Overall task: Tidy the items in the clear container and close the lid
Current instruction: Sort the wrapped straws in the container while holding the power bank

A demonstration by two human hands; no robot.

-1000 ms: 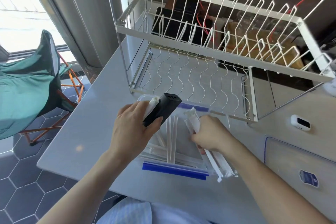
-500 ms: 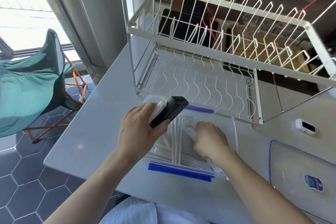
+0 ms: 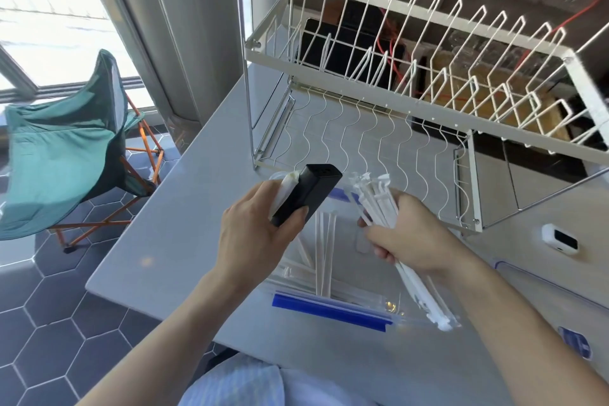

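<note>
Both hands are sorting items over the clear container: left hand gripping a black block, right hand clutching white sticks, likely needing laying flat inside.

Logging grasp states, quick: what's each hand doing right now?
Left hand: closed on the black block and a white packet.
Right hand: closed on a bundle of wrapped white sticks.
</note>
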